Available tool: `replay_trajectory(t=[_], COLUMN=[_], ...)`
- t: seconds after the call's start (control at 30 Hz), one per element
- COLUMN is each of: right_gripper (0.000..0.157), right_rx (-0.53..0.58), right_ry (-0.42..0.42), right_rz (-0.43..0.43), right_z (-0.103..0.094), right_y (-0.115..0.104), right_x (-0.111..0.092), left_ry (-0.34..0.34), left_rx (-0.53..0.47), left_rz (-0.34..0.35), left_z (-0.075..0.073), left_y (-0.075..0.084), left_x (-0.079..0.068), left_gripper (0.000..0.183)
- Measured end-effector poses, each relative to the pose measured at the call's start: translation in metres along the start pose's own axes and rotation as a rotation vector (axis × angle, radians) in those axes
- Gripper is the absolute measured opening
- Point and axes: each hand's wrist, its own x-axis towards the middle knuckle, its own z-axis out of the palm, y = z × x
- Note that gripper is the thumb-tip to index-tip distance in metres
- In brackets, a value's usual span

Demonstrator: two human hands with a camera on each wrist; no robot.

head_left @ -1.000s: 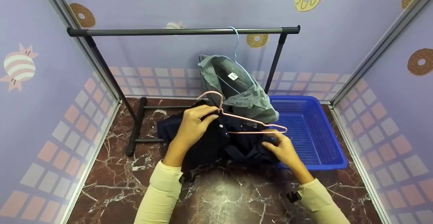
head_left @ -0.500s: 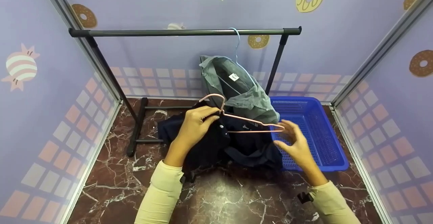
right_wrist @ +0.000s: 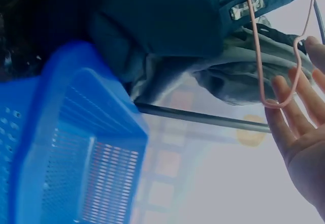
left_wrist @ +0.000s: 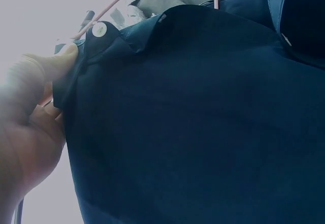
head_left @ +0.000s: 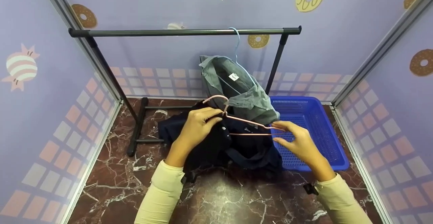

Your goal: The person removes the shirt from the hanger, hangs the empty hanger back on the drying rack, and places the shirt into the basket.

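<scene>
My left hand [head_left: 199,124] pinches the collar edge of a dark navy shirt [left_wrist: 193,102] between thumb and fingers, right at the neck of a pink wire hanger [head_left: 248,120]. A white button shows beside the thumb in the left wrist view. The hanger's hook points up and left, and its right arm sticks out of the shirt's neck. Around that outer end is my right hand [head_left: 296,139], thumb below and fingers above. In the right wrist view its fingers are spread and fairly straight, reaching behind the wire loop, with fingertips at it.
A black clothes rack [head_left: 152,32] stands behind. From its bar a grey-green shirt [head_left: 250,102] hangs on a blue hanger [head_left: 237,44], just behind the pink one. A blue perforated basket [head_left: 333,149] sits on the marbled floor [head_left: 223,200] at the right. Patterned walls enclose the sides.
My right hand drew back to the right from the shirt and hanger, then came around the hanger's outer end. The hanger has shifted slightly right and down; my left hand keeps its pinch.
</scene>
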Motion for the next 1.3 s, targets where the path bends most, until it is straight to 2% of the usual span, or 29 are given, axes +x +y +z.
replay_trajectory(t=[0.17, 0.27, 0.53, 0.77, 0.93, 1.07, 1.3], right_gripper=[0.045, 0.042, 0.042, 0.045, 0.043, 0.035, 0.027], right_rx=[-0.188, -0.265, -0.321, -0.397, -0.430, -0.450, -0.447], right_ry=[-0.107, -0.155, -0.227, -0.257, -0.221, -0.160, -0.084], right_rz=[-0.115, -0.145, -0.163, -0.139, -0.142, -0.159, -0.157], right_z=[-0.002, -0.002, 0.004, 0.013, 0.018, 0.021, 0.018], right_y=[-0.006, -0.009, -0.009, -0.010, -0.011, -0.009, -0.008], right_x=[0.008, 0.014, 0.022, 0.018, 0.015, 0.014, 0.014], left_ry=[-0.024, -0.029, -0.025, -0.021, -0.027, -0.021, -0.029], left_rx=[-0.017, -0.021, -0.037, -0.027, -0.011, 0.003, 0.037], left_rz=[0.008, 0.005, 0.007, -0.001, -0.003, 0.007, 0.023], left_z=[0.001, 0.002, 0.008, 0.010, 0.010, 0.009, 0.005], left_y=[0.005, 0.007, 0.009, 0.012, 0.015, 0.015, 0.014], left_x=[0.002, 0.002, 0.001, -0.003, -0.001, 0.000, 0.001], left_gripper=[0.017, 0.017, 0.018, 0.019, 0.020, 0.019, 0.021])
